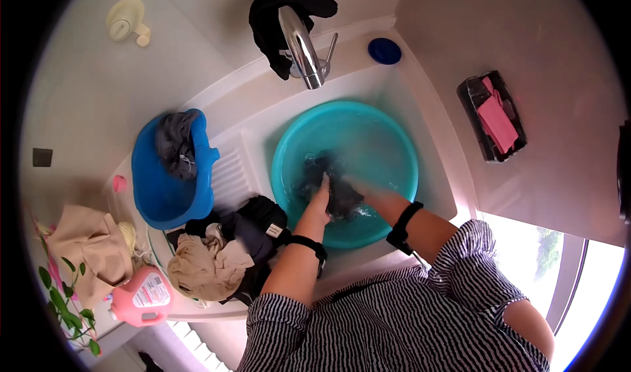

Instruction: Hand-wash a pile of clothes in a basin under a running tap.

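Note:
A round turquoise plastic basin (410, 150) with water in it stands in the white sink. Dark wet cloth (345, 197) lies bunched in the water, with bubbles and ripples around it. My left hand (323, 197) grips the cloth from the left side, thumb side up. From the right, my right hand (359, 185) holds the same cloth; its fingers are blurred and partly hidden by cloth and water. Black bands circle both of my forearms.
A chrome faucet (301, 46) overhangs the basin, with black cloth draped behind it. Left of the basin are a blue plastic tub (170, 209) holding grey cloth, a ribbed washboard (231, 170), piled beige and dark clothes (212, 263), and a pink detergent jug (145, 298).

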{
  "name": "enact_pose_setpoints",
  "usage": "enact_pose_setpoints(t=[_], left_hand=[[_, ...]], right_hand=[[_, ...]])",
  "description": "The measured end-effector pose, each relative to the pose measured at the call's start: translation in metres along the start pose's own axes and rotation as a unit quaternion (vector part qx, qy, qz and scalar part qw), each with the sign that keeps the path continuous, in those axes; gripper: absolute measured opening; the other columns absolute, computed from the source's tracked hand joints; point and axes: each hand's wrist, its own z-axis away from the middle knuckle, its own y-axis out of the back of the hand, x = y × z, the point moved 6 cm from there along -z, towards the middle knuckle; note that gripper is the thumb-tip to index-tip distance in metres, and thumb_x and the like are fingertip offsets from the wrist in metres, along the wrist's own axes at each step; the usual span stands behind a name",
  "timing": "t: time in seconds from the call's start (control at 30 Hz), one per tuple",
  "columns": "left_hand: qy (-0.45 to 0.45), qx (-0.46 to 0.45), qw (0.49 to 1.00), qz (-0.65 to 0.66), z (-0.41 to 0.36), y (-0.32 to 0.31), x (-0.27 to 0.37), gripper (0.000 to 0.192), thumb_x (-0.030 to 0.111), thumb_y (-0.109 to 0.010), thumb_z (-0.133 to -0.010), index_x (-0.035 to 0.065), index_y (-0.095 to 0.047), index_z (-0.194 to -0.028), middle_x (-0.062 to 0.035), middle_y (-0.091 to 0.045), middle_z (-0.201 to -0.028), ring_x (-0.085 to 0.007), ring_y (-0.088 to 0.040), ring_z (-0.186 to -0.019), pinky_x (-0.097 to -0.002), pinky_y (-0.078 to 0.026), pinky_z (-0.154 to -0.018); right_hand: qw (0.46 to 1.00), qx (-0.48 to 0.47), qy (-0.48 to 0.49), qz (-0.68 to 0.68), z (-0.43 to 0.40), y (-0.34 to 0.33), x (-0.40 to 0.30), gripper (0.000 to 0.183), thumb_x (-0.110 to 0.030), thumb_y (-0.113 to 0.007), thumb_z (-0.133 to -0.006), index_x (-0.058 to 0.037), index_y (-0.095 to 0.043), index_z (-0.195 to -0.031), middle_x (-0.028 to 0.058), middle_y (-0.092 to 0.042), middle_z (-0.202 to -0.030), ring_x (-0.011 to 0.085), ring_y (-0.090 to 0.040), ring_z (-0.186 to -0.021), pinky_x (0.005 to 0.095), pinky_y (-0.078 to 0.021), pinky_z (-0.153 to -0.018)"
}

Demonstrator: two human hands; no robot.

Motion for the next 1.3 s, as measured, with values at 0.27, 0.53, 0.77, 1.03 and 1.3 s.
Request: enact_pose_setpoints(t=[0.27, 0.53, 0.77, 1.03, 1.3], left_hand=[[-0.130, -0.274, 0.936, 0.179, 0.068, -0.052, 0.054, 0.075, 0.071, -0.048, -0.084, 0.0081, -0.053, -0.124, -0.0103, -0.061, -0.112, -0.0255, -0.060, -0.103, -0.0426, -0.051, -0.086], [-0.203, -0.288, 0.927, 0.129, 0.112, -0.072, 0.083, 0.039, 0.023, -0.047, -0.084, 0.0014, -0.061, -0.114, -0.0114, -0.064, -0.112, -0.0266, -0.063, -0.095, -0.0382, -0.052, -0.085], [-0.241, -0.067, 0.960, 0.130, 0.106, -0.054, 0.077, 0.034, 0.019, -0.044, -0.091, 0.0028, -0.060, -0.116, -0.0122, -0.066, -0.107, -0.0258, -0.063, -0.098, -0.0381, -0.051, -0.086], [-0.223, 0.073, 0.960, -0.151, 0.152, -0.033, 0.065, 0.057, 0.040, -0.062, -0.090, -0.0016, -0.050, -0.127, -0.0094, -0.056, -0.123, -0.0172, -0.053, -0.114, -0.0312, -0.040, -0.095], [-0.382, 0.076, 0.921, -0.031, 0.152, 0.016, 0.075, 0.028, 0.003, -0.052, -0.090, 0.0126, -0.066, -0.112, 0.0007, -0.059, -0.113, -0.0074, -0.051, -0.083, -0.0242, -0.039, -0.063]], right_hand=[[0.907, 0.114, 0.266, 0.306, 0.166, -0.057, -0.120, 0.040, -0.031, -0.066, -0.077, -0.0064, -0.058, -0.107, 0.0215, -0.066, -0.091, 0.0395, -0.065, -0.083, 0.0446, -0.0525, -0.075], [0.777, 0.167, 0.422, 0.436, 0.222, -0.075, -0.150, 0.030, -0.034, -0.065, -0.082, -0.0051, -0.059, -0.086, 0.0154, -0.063, -0.075, 0.0341, -0.063, -0.065, 0.0446, -0.0512, -0.059], [0.723, 0.256, 0.451, 0.456, 0.179, -0.050, -0.169, 0.044, -0.042, -0.047, -0.093, -0.0099, -0.066, -0.070, 0.0140, -0.065, -0.062, 0.0319, -0.063, -0.055, 0.0430, -0.0505, -0.050], [0.797, 0.280, 0.314, 0.434, 0.174, 0.028, -0.164, 0.034, -0.039, -0.051, -0.094, -0.0130, -0.072, -0.090, 0.0111, -0.069, -0.084, 0.0328, -0.065, -0.079, 0.0422, -0.0522, -0.069], [0.653, 0.348, 0.380, 0.555, 0.237, 0.044, -0.172, 0.023, -0.032, -0.057, -0.092, -0.0194, -0.073, -0.102, 0.0037, -0.058, -0.121, 0.0283, -0.052, -0.113, 0.0449, -0.0397, -0.098]])
